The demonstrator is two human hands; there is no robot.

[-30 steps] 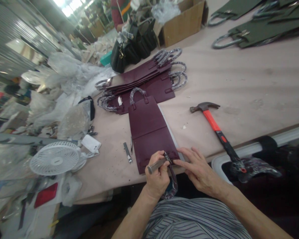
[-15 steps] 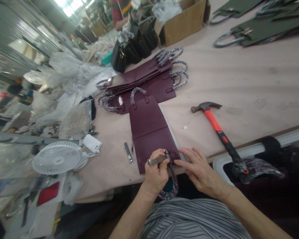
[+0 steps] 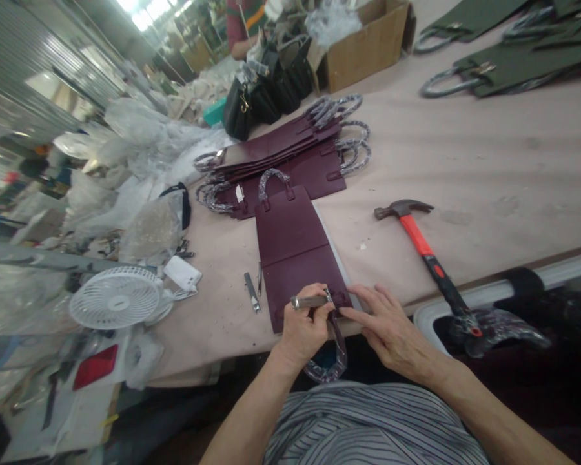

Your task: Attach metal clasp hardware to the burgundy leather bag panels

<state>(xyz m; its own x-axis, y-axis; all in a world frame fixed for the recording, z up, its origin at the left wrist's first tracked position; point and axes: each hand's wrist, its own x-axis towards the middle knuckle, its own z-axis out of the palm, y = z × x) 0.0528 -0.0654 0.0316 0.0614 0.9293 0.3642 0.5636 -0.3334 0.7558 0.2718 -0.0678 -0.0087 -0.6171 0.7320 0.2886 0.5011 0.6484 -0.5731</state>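
Observation:
My left hand [image 3: 304, 328] is closed round a short metal punch [image 3: 310, 301], whose round end points left and whose other end is at the handle tab. Beneath it lies a maroon leather bag panel [image 3: 295, 236] with a plastic-wrapped handle [image 3: 273, 181] at its far end. At the near end, another wrapped handle [image 3: 333, 368] hangs over the table edge. My right hand [image 3: 386, 326] rests with fingers spread on the panel's near right corner, fingertips close to the punch. What the punch's tip touches is too small to make out.
A claw hammer [image 3: 419, 244] lies right of the panel, its grip past the table edge. Nail clippers [image 3: 252, 294] and a thin tool lie left, near a white fan [image 3: 119, 298]. Stacked maroon panels [image 3: 281, 152], black bags [image 3: 259, 97] and a cardboard box [image 3: 368, 48] stand behind.
The view has shifted slightly, moving the scene a little to the right. The punch is tilted a bit differently in my left hand; my right hand stays at the panel's corner.

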